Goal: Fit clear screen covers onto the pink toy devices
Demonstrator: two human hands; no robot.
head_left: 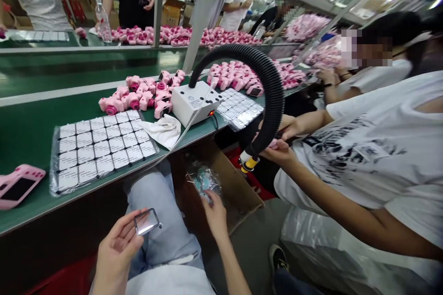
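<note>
My left hand (119, 244) is closed on a small clear screen cover with a black rim (146, 222), pinched by its edge between thumb and fingers above my lap. My right hand (216, 216) reaches over an open cardboard box (238, 193) beside my knee. Its fingers are stretched out and slightly apart, close to crumpled clear plastic film (206, 179) in the box; whether they touch it is hard to tell. On the green bench in front lies a plastic-wrapped sheet of white rectangular pieces (102, 150). A pink toy camera (20, 186) with a dark screen rests at the left.
A white device (195, 103) with a black corrugated hose (273, 83) arching right stands on the bench (31, 115), near a crumpled white cloth (164, 131). Pink toy cameras (138, 94) are piled behind. A co-worker (363, 147) sits close on my right, hands near the hose's end.
</note>
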